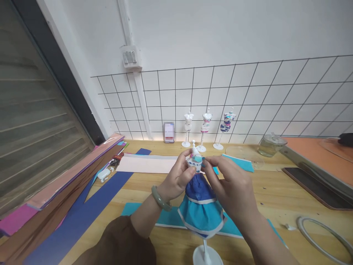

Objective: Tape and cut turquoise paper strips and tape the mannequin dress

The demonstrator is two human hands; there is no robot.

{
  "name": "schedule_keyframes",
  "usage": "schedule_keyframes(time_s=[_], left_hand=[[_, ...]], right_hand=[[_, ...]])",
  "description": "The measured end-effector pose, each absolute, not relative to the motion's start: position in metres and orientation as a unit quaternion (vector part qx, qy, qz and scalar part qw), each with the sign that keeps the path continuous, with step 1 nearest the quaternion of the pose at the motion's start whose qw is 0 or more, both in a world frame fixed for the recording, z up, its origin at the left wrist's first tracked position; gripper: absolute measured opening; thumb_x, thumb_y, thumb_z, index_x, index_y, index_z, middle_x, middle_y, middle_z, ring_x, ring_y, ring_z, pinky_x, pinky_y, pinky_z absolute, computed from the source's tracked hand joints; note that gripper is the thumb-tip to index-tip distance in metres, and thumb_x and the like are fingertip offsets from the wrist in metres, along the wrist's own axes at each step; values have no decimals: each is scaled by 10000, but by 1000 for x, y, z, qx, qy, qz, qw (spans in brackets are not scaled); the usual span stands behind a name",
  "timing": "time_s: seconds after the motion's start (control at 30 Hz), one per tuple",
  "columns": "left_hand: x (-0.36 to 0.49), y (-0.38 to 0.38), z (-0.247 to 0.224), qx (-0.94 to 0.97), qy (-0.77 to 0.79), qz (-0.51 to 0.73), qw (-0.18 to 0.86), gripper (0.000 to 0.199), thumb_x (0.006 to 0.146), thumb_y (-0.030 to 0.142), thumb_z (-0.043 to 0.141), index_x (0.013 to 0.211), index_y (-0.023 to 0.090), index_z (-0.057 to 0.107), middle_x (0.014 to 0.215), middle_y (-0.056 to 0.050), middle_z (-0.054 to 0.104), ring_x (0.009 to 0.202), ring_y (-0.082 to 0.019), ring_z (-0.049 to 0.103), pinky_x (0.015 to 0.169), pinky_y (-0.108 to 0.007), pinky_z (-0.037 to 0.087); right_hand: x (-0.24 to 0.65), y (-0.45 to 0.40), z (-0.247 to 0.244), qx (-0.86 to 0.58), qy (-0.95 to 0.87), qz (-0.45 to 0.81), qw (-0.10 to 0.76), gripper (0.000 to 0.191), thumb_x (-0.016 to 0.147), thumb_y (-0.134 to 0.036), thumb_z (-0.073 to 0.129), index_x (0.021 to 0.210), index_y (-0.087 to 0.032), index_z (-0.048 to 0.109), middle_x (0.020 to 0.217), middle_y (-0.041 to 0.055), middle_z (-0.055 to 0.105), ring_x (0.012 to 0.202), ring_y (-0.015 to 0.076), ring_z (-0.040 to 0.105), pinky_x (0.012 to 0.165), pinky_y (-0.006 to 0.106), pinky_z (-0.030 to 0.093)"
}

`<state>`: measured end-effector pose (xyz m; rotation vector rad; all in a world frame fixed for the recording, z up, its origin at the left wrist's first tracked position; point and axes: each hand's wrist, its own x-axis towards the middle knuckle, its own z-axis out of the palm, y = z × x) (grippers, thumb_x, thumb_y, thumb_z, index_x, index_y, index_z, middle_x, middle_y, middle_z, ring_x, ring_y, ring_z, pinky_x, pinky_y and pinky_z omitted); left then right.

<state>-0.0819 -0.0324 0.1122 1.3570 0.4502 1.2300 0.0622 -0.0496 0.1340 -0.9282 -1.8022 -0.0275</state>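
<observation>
One little dress form (195, 163) stands up on the tabletop (154, 187), between the two hands. It wears one skirt (202, 206), blue on top and lighter blue below. The left hand (178, 176) has its fingers closed around the form's chest. The right hand (230, 178) pinches at the chest's side, but I can't tell what it pinches. Three more small forms (204, 123) stand behind. One phone's screen (169, 132) is blurry. One clear ring (325, 235) is cut off.

Our left hand (180, 175) is curled with its thumb pressed forward, a bangled wrist and brown sleeve behind it! Just beside it, our right hand (230, 178) pinches, thumb and forefinger together, forearm bare.
</observation>
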Motion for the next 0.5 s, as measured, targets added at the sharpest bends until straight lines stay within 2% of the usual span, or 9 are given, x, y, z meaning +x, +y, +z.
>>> schedule_keyframes(time_s=[0.07, 0.23, 0.33, 0.5], left_hand=[[-83, -34, 114, 575, 196, 524, 597, 478, 805, 334, 533, 1240, 197, 390, 1110, -88, 560, 982, -215, 537, 811, -306, 421], [-84, -38, 119, 552, 195, 511, 630, 449, 791, 368, 530, 1192, 180, 454, 907, -65, 622, 788, -193, 586, 740, -312, 445], [-82, -37, 117, 532, 179, 510, 652, 411, 801, 381, 494, 1147, 159, 483, 822, -65, 622, 759, -199, 591, 707, -311, 448], [-79, -34, 113, 533, 156, 507, 659, 376, 824, 372, 450, 1111, 132, 488, 843, -89, 608, 796, -214, 578, 680, -310, 451]], right_hand=[[63, -51, 137, -404, -741, 31, 535, 71, 824, -197, 518, 813, -189, 588, 740, 32, 635, 701, 159, 583, 643, 294, 453], [62, -54, 146, -406, -685, 249, 551, 164, 844, -251, 501, 722, -194, 594, 652, 2, 613, 610, 129, 571, 587, 266, 467], [63, -55, 149, -382, -647, 342, 565, 169, 841, -279, 511, 724, -188, 591, 648, 3, 613, 583, 121, 558, 553, 255, 473], [64, -54, 149, -359, -631, 389, 567, 202, 850, -318, 497, 759, -180, 613, 695, 23, 630, 606, 127, 568, 546, 254, 482]])
